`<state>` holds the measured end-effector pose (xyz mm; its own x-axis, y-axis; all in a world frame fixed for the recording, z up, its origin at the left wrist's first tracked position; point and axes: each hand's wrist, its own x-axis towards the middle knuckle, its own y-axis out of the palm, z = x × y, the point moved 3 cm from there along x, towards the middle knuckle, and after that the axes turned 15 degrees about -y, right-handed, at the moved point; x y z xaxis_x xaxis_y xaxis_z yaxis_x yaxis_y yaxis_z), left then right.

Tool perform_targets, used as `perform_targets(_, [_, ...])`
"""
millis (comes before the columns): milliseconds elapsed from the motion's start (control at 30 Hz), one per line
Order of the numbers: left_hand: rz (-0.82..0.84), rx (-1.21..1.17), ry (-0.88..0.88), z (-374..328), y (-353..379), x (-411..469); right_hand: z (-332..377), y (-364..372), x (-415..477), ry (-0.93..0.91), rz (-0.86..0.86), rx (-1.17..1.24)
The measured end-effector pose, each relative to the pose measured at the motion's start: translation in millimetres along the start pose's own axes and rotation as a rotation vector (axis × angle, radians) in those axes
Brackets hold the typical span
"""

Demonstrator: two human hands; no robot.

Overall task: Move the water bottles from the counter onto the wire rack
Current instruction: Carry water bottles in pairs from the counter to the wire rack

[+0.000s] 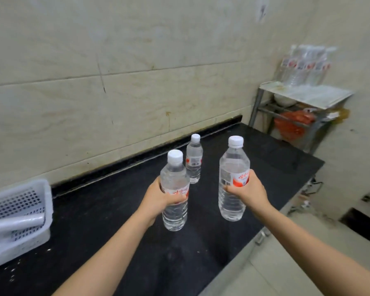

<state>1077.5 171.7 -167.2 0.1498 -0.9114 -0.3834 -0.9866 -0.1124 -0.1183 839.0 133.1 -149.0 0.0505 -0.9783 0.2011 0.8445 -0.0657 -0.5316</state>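
Gripping left bottle point(175, 214), left hand point(158, 195); right bottle point(233, 161), right hand point(252, 190); clear, red-labelled

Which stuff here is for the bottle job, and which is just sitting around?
For the job: left-hand bottle, right-hand bottle, third bottle on the counter, wire rack.
Just lying about: white basket, orange bag, bowl.

The left bottle point(175, 216) and right bottle point(233, 208) you hold are clear, glossy plastic, ribbed low down. Under your left hand point(156, 196) and right hand point(250, 190) the worktop point(107, 227) is black and matt. Left of them sits a white perforated plastic basket point(19, 210); beyond, a grey metal rack point(256, 105).
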Motion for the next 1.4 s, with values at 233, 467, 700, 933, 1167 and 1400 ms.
perform_targets(233, [0.154,-0.061,0.091,-54,135,1,-43,-154,-4,-0.02,-0.268,0.004])
perform_targets(467, [0.253,0.035,0.161,-90,318,2,-121,-319,-29,-0.012,-0.435,-0.002])
perform_targets(700, [0.395,0.016,0.158,-131,446,5,-174,-425,-32,0.039,-0.526,-0.066])
perform_targets(933, [0.422,0.005,0.226,-184,511,54,-211,-478,30,0.039,-0.563,-0.07])
perform_targets(1167, [0.491,0.008,0.327,-242,569,152,-246,-514,139,0.052,-0.558,-0.036])
perform_targets(1400, [0.542,-0.005,0.277,-273,634,244,-289,-535,229,0.1,-0.523,-0.017])
